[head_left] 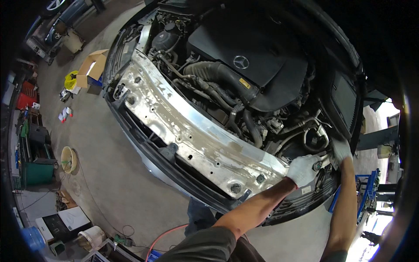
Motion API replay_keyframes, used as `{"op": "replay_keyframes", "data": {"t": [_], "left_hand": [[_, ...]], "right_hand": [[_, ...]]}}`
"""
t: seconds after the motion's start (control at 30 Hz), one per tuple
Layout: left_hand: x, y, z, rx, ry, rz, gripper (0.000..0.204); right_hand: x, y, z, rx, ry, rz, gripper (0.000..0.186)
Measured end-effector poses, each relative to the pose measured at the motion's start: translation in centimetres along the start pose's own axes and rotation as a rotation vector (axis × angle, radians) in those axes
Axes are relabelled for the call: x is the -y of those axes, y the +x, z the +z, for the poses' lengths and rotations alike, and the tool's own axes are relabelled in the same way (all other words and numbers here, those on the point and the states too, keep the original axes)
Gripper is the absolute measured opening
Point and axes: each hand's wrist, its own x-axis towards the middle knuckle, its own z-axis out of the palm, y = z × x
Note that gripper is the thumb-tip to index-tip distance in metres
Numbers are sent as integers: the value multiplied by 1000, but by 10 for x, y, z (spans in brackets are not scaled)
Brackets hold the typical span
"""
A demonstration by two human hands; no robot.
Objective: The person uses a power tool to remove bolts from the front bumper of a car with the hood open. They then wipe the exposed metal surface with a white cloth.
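Observation:
Both my hands wear pale work gloves and reach into the right front corner of a car's open engine bay. My left hand (304, 171) is closed beside the right end of the bare metal front crossmember (205, 126). A small round part with a green and dark face (317, 166) shows at its fingertips; what the hand grips is not clear. My right hand (341, 150) is just beyond it, down by the fender edge, its fingers smeared and partly hidden. Near both hands lie a light curved hose (324, 134) and the dark headlight area (301, 203).
A black engine cover (244, 52) and a thick air intake duct (222, 81) fill the bay. On the floor to the left are a cardboard box (92, 65), a cream bucket (69, 160) and a red hose (163, 233). A blue rack (369, 192) stands at right.

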Motion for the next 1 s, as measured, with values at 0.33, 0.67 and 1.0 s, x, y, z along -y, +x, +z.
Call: {"op": "replay_keyframes", "data": {"t": [0.33,0.67,1.0], "left_hand": [[17,8,6,125,-32,-158,21],[6,6,-2,394,261,-316,45],[42,18,-21,437,102,23,36]], "right_hand": [[195,-247,-56,-219,601,34,62],[195,-18,-129,-365,61,-118,44],[48,-86,-18,-166,748,284,48]]}}
